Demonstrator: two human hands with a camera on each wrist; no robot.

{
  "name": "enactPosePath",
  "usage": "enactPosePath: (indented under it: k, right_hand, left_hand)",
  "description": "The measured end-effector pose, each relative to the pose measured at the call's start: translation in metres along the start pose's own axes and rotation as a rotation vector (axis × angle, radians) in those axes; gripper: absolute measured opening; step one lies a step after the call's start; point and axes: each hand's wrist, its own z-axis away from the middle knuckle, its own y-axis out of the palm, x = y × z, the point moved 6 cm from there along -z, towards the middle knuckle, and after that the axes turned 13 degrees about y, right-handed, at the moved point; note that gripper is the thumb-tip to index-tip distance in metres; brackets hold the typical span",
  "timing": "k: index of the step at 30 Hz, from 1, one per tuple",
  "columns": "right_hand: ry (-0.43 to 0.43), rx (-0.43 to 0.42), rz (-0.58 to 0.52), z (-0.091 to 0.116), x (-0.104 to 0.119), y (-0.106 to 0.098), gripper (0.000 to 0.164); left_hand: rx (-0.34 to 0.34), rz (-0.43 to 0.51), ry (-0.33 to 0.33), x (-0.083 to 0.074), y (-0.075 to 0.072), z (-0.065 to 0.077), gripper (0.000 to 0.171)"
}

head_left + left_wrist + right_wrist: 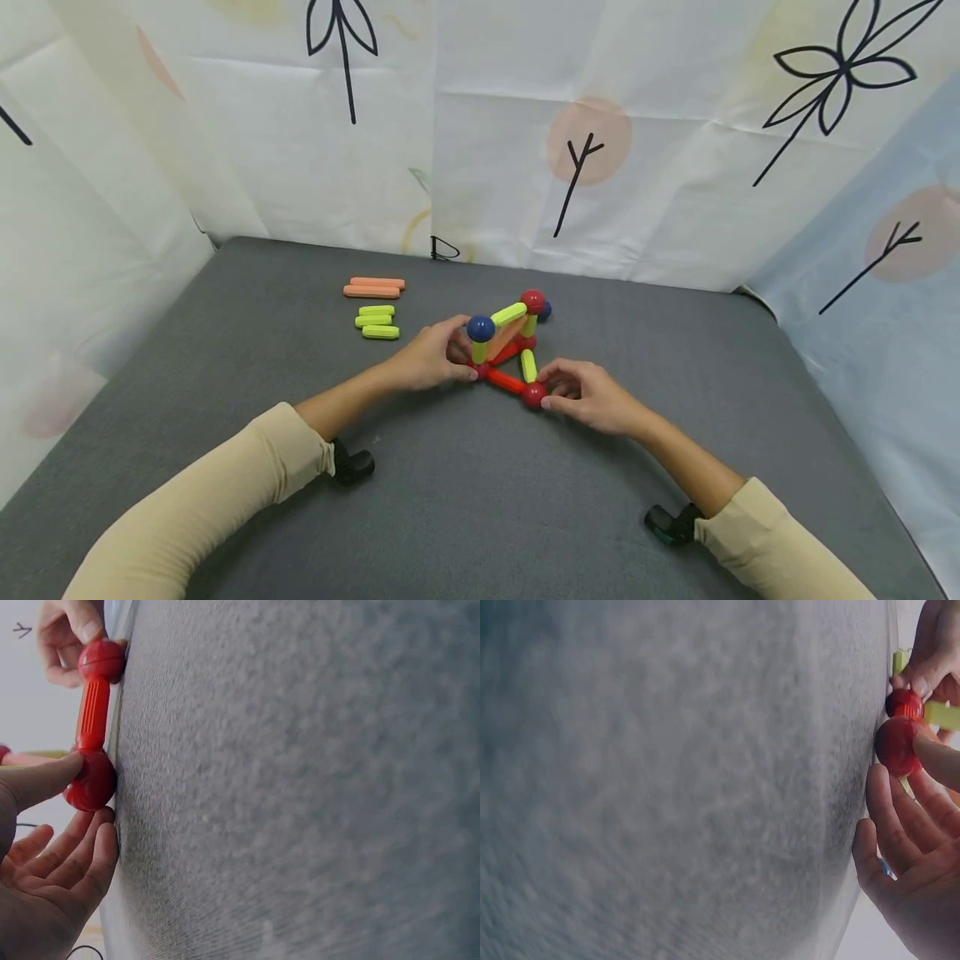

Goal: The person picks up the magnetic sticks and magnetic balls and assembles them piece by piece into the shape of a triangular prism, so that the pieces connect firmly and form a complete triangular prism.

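A small frame of balls and rods stands on the grey table between my hands. With thumb and fingers, my left hand holds the red ball at its left corner. My right hand holds another red ball at the near corner, thumb against it in the right wrist view. A red rod joins these two balls. Above the left corner, a blue ball tops an upright yellow-green rod. Another yellow-green rod runs from it to a raised red ball. An orange rod slants inside, partly hidden.
Left of the frame lie loose rods: two orange rods and three yellow-green rods in short rows. A second blue ball shows behind the raised red ball. Patterned white cloth hangs along the back and sides of the grey table.
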Motion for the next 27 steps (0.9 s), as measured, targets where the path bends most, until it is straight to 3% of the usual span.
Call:
enactPosePath:
  k: [7, 10, 12, 14, 18, 22, 27]
  right_hand:
    - [-0.062, 0.106, 0.026, 0.004, 0.008, 0.008, 0.039]
    - [-0.048, 0.147, 0.027, 0.003, 0.007, 0.005, 0.04]
    - [-0.027, 0.112, 0.022, -0.001, 0.003, -0.002, 0.035]
    - [0.02, 0.022, 0.01, -0.006, -0.003, -0.012, 0.032]
    - [0.105, -0.153, -0.037, -0.018, -0.013, -0.029, 0.042]
    - [0.108, -0.134, -0.065, -0.03, -0.014, -0.031, 0.056]
    - [0.081, -0.079, -0.047, -0.04, -0.012, -0.028, 0.051]
  left_hand:
    - [-0.059, -0.006, 0.015, 0.007, -0.008, -0.006, 0.06]
    - [-0.066, -0.003, 0.021, 0.009, -0.009, -0.008, 0.059]
    - [-0.06, -0.015, 0.034, 0.009, -0.009, -0.009, 0.059]
    - [-0.054, -0.028, 0.049, 0.01, -0.008, -0.011, 0.059]
    - [-0.05, -0.037, 0.067, 0.012, -0.007, -0.013, 0.057]
    - [-0.048, -0.039, 0.074, 0.013, -0.007, -0.015, 0.055]
    - [-0.054, -0.051, 0.073, 0.012, -0.018, -0.01, 0.056]
